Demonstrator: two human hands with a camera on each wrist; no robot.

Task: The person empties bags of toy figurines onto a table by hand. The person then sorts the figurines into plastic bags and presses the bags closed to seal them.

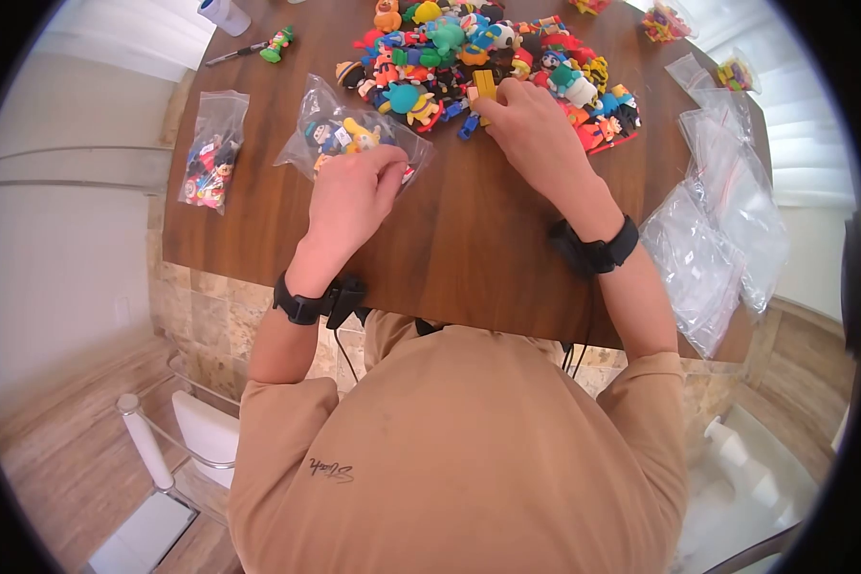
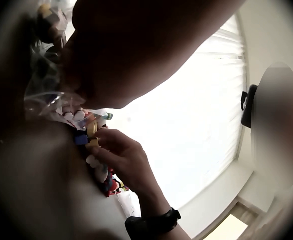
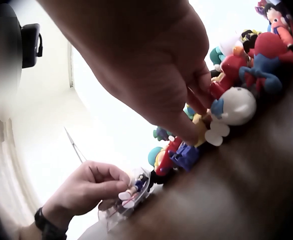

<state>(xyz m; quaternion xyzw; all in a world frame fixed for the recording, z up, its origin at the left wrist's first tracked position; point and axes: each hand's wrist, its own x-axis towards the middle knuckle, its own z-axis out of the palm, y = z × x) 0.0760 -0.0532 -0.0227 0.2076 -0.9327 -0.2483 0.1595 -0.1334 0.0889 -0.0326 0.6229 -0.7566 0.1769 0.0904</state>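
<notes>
My left hand (image 1: pixel 352 196) grips the near edge of a clear plastic bag (image 1: pixel 308 107), its thumb against curled fingers. Inside the bag lie several toy figures (image 1: pixel 359 134), one of them yellow. Farther right, my right hand (image 1: pixel 536 129) reaches to the near edge of a big heap of toy figures (image 1: pixel 445 38). Its thumb and index finger pinch a yellow toy figure (image 1: pixel 485 84) with a blue part (image 1: pixel 470 125) below. The right wrist view has that yellow figure (image 3: pixel 200 131) under the fingertips, beside a white round-headed figure (image 3: pixel 236 106).
A filled bag of figures (image 1: pixel 210 167) lies at the table's left. Behind it are a black pen (image 1: pixel 237 54), a green figure (image 1: pixel 277 44) and a white cup (image 1: pixel 225 15). Clear plastic bags (image 1: pixel 703 230) cover the right edge. Small cups of colourful pieces (image 1: pixel 737 75) stand back right.
</notes>
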